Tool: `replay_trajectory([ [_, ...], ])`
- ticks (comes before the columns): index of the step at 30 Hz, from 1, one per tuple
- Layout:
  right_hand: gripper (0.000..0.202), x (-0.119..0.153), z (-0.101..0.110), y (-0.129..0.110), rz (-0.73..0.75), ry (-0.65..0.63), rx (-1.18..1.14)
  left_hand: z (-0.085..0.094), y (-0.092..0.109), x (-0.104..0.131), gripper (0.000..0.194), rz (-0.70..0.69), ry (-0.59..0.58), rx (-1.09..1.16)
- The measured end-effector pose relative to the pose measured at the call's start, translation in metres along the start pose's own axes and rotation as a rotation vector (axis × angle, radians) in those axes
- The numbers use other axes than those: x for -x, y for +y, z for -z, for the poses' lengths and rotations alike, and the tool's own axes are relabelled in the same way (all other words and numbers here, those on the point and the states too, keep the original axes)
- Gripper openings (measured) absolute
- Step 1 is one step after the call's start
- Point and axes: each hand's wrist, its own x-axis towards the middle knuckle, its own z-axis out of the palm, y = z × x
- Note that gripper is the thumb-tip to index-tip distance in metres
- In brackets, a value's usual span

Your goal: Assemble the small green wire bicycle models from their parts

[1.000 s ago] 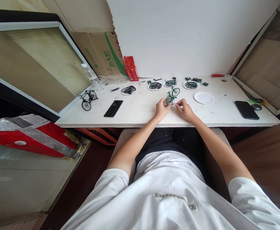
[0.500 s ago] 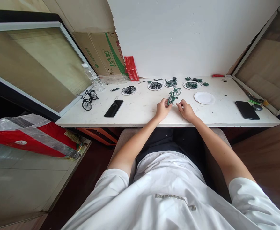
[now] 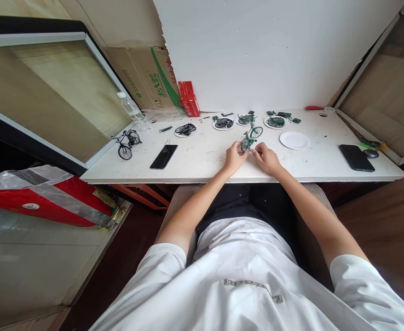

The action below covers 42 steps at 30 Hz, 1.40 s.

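Note:
A small green model bicycle stands tilted near the table's front, its lower wheel gripped by my left hand. Close on its right side, my right hand has its fingers pinched round a thin, dark tool or part, which points at the bicycle's lower wheel. What exactly it is cannot be made out. Behind the bicycle lies a white plate of green parts. To the right of my hands is a bare white plate.
On the white table stand a finished-looking black bicycle and a bottle at left. A phone lies left of my hands, another at right. More part-filled plates line the back.
My right hand has moved slightly left, closer to my left hand and the bicycle. My left hand keeps its hold, and the bicycle has barely shifted.

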Motion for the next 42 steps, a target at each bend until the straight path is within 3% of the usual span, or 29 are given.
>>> replay_trajectory([
  [7,0.032,0.002,-0.001,0.002,0.099,-0.013,-0.016,0.001,0.0,-0.001,0.024,0.034,0.017,0.012],
  [25,0.052,0.0,-0.006,0.009,0.02,0.058,0.156,-0.001,-0.001,0.002,0.026,-0.004,-0.01,-0.033],
  [31,0.056,-0.002,-0.003,0.011,0.032,0.042,0.096,-0.001,-0.001,0.001,0.023,-0.016,-0.005,-0.046],
  [36,0.048,-0.004,-0.007,0.016,0.095,-0.013,-0.071,-0.001,-0.004,0.002,0.023,-0.028,0.009,-0.1],
  [42,0.035,-0.001,-0.009,0.014,0.088,-0.014,-0.068,-0.001,-0.002,0.001,0.023,0.01,0.021,-0.095],
])
